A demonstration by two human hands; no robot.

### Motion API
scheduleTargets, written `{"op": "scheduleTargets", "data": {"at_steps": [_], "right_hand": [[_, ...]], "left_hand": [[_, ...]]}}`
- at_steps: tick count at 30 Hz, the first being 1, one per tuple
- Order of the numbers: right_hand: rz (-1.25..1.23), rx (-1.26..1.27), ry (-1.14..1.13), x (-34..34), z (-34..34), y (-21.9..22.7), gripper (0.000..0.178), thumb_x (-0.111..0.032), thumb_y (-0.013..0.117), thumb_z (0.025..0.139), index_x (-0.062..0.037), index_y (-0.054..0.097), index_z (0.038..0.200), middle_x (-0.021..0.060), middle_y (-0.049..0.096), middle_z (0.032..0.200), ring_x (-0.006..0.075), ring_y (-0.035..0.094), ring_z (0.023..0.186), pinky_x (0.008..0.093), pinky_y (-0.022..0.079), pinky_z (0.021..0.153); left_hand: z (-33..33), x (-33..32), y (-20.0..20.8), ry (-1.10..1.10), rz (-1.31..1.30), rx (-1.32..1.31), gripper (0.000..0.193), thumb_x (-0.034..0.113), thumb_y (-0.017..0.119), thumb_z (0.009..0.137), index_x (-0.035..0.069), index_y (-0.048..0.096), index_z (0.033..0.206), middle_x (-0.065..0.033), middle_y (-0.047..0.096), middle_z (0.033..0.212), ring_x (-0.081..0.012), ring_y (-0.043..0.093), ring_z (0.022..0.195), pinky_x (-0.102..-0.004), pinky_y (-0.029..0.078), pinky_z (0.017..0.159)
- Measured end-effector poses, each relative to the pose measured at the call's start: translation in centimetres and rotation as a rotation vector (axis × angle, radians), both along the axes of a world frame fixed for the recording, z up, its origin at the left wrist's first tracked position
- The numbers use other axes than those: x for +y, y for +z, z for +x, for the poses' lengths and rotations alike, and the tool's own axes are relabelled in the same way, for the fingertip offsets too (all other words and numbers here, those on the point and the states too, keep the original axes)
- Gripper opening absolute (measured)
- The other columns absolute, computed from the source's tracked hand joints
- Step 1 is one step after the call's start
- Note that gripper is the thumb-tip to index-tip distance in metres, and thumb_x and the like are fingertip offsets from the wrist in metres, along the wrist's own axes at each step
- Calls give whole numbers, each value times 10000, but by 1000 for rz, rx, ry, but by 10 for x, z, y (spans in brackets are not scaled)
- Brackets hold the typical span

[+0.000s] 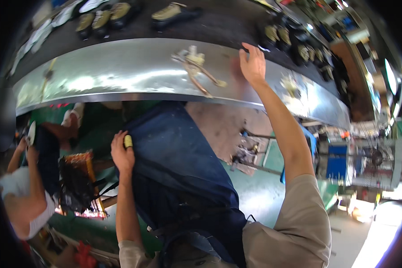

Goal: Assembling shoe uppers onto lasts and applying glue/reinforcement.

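My right hand (253, 64) reaches out over the shiny metal ledge (134, 67), its fingers stretched toward the edge of a dark belt (228, 27) and nothing held. To its left, a pair of pincers (195, 73) with brownish handles lies on the ledge beside small pale yellow bits. My left hand (123, 152) rests on the dark blue cloth (174, 138) over my leg, empty, with a yellow wrap (128, 141) around one finger. On the belt ahead stands an olive and black shoe (170, 14).
More shoes stand on the belt at far left (101, 20) and right (277, 35). A co-worker (29, 192) sits at left, holding a light shoe part, near a black bag (76, 187). A fan (375, 158) stands at right. Pale residue (291, 85) marks the ledge.
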State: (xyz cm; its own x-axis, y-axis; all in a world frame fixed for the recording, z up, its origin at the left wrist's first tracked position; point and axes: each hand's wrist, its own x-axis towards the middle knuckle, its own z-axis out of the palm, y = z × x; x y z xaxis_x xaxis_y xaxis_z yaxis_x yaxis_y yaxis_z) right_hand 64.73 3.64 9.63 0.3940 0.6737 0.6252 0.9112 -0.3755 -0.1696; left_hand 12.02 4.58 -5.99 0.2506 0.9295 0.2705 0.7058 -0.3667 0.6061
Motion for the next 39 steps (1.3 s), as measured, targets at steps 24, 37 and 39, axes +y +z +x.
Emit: {"op": "scheduleTargets", "data": {"at_steps": [24, 37, 39], "right_hand": [[-584, 528, -706, -468, 177, -3, 1053, -569, 892, 671, -32, 488, 1482, 223, 553, 1427, 390, 508, 1347, 461, 422, 1121], [-605, 473, -678, -452, 156, 9, 970, -472, 932, 651, 11, 530, 1390, 216, 588, 1340, 374, 582, 1274, 459, 493, 1050], [-609, 450, -691, -456, 150, 1, 969, -475, 929, 655, 9, 527, 1391, 216, 586, 1342, 375, 582, 1273, 458, 494, 1050]], "left_hand": [[152, 3, 1, -246, -110, 146, 547, 32, 579, 789, 182, 631, 1313, -89, 629, 1348, -367, 537, 1292, -496, 410, 1091], [124, 1, -7, -256, -37, 71, 534, 4, 591, 792, 144, 636, 1306, -122, 650, 1299, -387, 571, 1231, -480, 438, 1067], [126, 1, -6, -263, -42, 67, 537, -6, 583, 790, 143, 637, 1303, -118, 650, 1302, -383, 582, 1218, -473, 447, 1058]]}}
